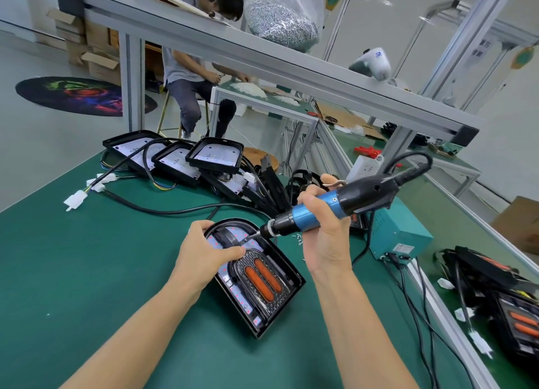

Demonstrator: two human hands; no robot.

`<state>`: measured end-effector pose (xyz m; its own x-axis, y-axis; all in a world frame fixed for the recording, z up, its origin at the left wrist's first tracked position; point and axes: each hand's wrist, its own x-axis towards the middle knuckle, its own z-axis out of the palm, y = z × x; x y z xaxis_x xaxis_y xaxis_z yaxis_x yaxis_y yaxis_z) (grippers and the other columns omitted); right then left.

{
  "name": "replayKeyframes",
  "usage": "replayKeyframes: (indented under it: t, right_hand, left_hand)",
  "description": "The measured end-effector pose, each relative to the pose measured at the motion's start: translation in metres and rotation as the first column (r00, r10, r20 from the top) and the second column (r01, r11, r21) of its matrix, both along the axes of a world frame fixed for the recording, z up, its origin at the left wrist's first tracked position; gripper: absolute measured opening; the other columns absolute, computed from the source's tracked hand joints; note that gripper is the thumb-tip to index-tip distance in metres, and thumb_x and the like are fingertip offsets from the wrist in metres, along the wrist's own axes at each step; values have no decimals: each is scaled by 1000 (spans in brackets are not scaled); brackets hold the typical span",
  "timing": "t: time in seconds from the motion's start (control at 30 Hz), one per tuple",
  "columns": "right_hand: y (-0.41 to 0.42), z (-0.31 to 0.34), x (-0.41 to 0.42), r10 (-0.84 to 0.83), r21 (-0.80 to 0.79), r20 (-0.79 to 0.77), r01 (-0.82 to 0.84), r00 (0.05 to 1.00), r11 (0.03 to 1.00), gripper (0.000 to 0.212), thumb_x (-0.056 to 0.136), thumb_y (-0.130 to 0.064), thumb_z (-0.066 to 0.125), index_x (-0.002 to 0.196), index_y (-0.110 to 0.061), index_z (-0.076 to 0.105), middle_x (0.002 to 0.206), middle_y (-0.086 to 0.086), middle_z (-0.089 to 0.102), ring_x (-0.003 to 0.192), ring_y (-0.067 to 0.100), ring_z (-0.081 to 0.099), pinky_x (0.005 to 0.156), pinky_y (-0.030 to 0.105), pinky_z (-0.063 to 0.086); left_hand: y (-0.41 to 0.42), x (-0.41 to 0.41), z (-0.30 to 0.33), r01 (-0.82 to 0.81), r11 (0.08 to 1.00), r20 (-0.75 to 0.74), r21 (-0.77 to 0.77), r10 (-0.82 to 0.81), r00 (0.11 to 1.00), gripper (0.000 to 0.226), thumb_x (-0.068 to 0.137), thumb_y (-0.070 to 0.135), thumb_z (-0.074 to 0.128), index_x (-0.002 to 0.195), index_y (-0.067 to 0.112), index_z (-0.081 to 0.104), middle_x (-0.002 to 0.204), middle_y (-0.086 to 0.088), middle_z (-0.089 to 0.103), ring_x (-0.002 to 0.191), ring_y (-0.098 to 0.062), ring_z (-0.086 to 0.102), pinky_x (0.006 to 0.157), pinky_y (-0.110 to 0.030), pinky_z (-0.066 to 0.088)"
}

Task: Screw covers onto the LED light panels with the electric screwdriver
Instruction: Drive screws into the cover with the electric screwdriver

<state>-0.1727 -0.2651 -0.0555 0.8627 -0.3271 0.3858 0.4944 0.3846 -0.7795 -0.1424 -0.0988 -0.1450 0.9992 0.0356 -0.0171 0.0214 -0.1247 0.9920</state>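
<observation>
We see right hand [322,213] wrapped round blue barrel of electric screwdriver [335,206], tool tilted, bit tip down at upper part of LED light panel [256,275]. Left hand [204,254] rests on panel's rounded top, fingers curled over black cover [226,238], thumb pressing it — holding cover in place. Panel lies on green mat [87,272] between both forearms, two orange strips showing. Behind — stack of open panels [186,155] with white connectors. Right of tool, teal power box [399,234]. Few loose screws [299,238] just beside panel.
</observation>
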Motion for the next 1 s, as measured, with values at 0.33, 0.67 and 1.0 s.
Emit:
replayKeyframes:
  t: [0.33, 0.67, 1.0]
  right_hand:
    - [-36, -9, -26, -241, 295, -29, 239, 970, 925, 35, 85, 9, 56, 101, -22, 53, 69, -2, 55, 62, 12, 56, 69, 25, 52]
    - [-73, -8, -62, -477, 307, -21, 459, 879, 833, 32, 88, 7, 54, 98, -24, 54, 69, -5, 55, 64, 11, 56, 69, 24, 51]
    - [-87, -13, -78, -586, 241, -84, 587, 806, 773, 36, 85, 10, 56, 94, -25, 55, 71, 2, 52, 61, 12, 56, 62, 22, 51]
  left_hand:
    - [16, 1, -3, 126, 932, -134, 340, -84, 987, 82, 58, 59, 75, 131, 32, 48, 130, -1, 53, 125, -28, 43, 103, -37, 37]
    - [-20, 4, 34, -167, 751, 396, 639, -136, 908, 32, 78, 30, 70, 109, 25, 66, 118, 4, 61, 117, -22, 44, 96, -38, 28]
    - [-137, 13, 61, 284, 138, -136, 949, -633, 762, 10, 77, 23, 73, 79, 16, 65, 93, 3, 69, 97, -21, 63, 93, -35, 40]
